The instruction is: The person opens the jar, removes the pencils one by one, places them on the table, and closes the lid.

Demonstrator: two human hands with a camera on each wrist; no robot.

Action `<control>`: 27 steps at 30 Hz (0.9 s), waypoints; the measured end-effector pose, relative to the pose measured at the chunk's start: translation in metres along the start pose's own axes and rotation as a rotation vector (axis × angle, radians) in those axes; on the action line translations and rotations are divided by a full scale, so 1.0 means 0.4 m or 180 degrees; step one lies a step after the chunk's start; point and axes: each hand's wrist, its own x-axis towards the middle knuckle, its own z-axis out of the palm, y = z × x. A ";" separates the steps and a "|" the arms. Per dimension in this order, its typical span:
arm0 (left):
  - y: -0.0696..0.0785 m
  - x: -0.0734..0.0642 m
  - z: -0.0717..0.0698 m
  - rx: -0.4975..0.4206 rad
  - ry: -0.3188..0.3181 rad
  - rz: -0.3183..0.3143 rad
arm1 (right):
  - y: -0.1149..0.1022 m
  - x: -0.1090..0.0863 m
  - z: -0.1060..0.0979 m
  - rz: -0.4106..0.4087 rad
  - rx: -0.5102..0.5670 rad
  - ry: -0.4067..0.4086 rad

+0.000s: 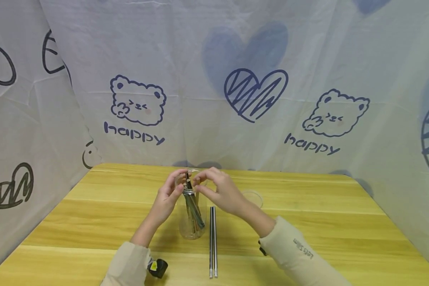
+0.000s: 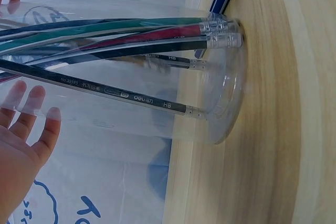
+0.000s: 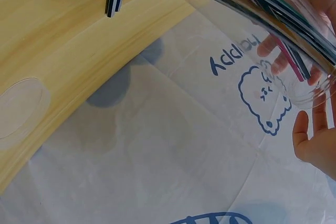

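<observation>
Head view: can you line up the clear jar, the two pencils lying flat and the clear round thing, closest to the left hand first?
Nearest to the left hand first:
1. Clear jar: touching the hand, on its right.
2. Two pencils: on the table, just right of the jar.
3. Clear round thing: farther right, past the pencils.

Left hand (image 1: pixel 167 194) holds jar (image 1: pixel 183 227) (pencils (image 1: pixel 194 211) inside).

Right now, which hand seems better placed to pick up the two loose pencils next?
Probably the right. The right hand is nearer the loose pencils, which lie just right of the clear jar; the left hand, on the jar's left, would likely reach around it.
</observation>
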 end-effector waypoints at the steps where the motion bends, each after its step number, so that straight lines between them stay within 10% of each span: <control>1: 0.000 0.000 0.000 0.0004 0.0005 0.0000 | 0.000 0.001 -0.001 -0.0004 0.0018 0.0063; 18: 0.003 0.000 0.001 -0.0004 0.0065 0.0064 | 0.003 0.023 -0.016 -0.0954 0.0193 0.1488; 27: 0.002 -0.001 0.001 0.0030 0.0083 0.0028 | 0.003 0.026 -0.030 -0.0987 0.0085 0.1878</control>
